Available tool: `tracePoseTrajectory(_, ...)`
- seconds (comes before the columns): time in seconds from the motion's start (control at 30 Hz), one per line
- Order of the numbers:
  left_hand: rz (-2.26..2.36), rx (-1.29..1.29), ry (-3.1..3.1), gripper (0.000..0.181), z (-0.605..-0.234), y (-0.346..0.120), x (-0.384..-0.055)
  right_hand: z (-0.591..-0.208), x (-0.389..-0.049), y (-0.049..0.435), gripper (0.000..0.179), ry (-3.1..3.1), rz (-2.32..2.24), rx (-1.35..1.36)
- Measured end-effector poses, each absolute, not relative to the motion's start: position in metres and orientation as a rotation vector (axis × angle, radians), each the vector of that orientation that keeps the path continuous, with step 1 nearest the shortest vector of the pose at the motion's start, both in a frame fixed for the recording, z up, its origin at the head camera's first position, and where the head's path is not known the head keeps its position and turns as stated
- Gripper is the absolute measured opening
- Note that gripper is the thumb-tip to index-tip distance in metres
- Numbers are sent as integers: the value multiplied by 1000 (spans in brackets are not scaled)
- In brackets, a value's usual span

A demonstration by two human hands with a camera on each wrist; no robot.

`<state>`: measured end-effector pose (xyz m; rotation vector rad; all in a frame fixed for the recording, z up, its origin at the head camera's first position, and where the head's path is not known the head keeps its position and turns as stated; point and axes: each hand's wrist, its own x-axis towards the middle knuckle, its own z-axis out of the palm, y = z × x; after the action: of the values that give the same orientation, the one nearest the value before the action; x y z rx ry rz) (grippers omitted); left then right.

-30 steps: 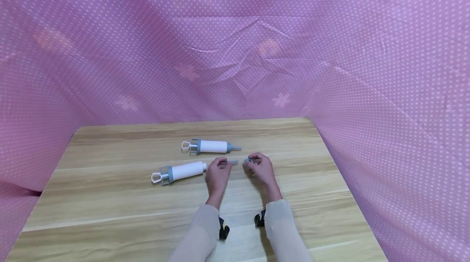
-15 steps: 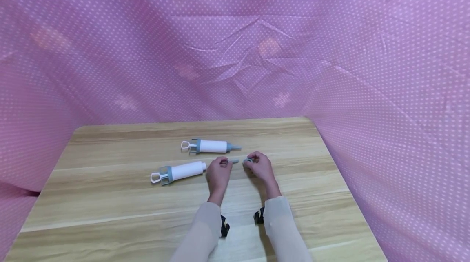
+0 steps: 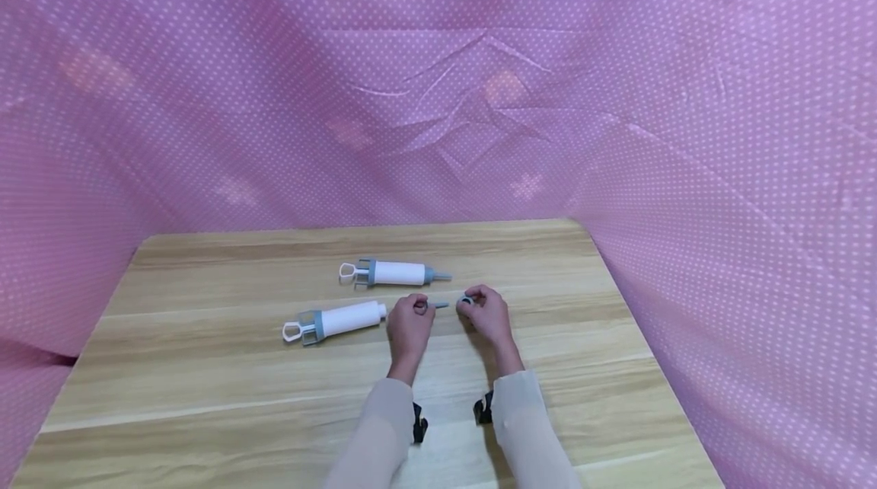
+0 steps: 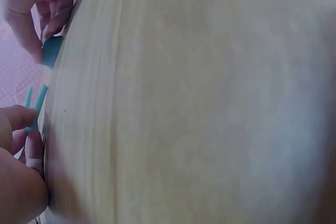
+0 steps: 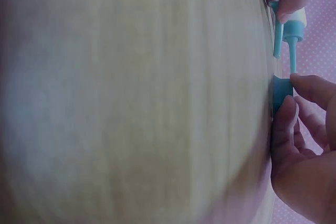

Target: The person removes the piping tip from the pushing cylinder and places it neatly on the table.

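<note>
In the head view my left hand (image 3: 409,329) pinches a thin blue-grey nozzle (image 3: 440,305) between thumb and fingertips, its tip pointing right. Across a small gap, my right hand (image 3: 489,318) pinches a short blue-grey ring-shaped cap (image 3: 467,299), its dark opening partly showing. Both wrist views show these parts as teal: the nozzle (image 5: 277,38) lines up roughly with the cap (image 5: 282,95), close over the table. Left of my left hand lies a white syringe-like tube (image 3: 351,318) with a bare stepped end and a white loop handle.
Behind the hands lies a second syringe-like tube (image 3: 399,273), with a blue-grey nozzle at its right end. The wooden table (image 3: 205,390) is backed and flanked by a pink dotted cloth (image 3: 438,131).
The nozzle and left hand have shifted slightly right. The cap has turned a little, showing more of its dark opening. Both tubes lie where they were.
</note>
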<state>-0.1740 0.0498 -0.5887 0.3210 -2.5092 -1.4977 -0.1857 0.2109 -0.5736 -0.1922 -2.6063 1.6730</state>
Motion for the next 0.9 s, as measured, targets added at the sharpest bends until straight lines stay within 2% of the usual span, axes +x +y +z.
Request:
tracePoseTrajectory(0.67, -1548, 384, -2496, 33, -580, 47, -173, -571, -184, 212, 26, -2558, 1708, -233)
tracePoseTrajectory(0.9, -1629, 307, -2377, 26, -560, 34, -176, -565, -185, 216, 23, -2533, 1688, -232)
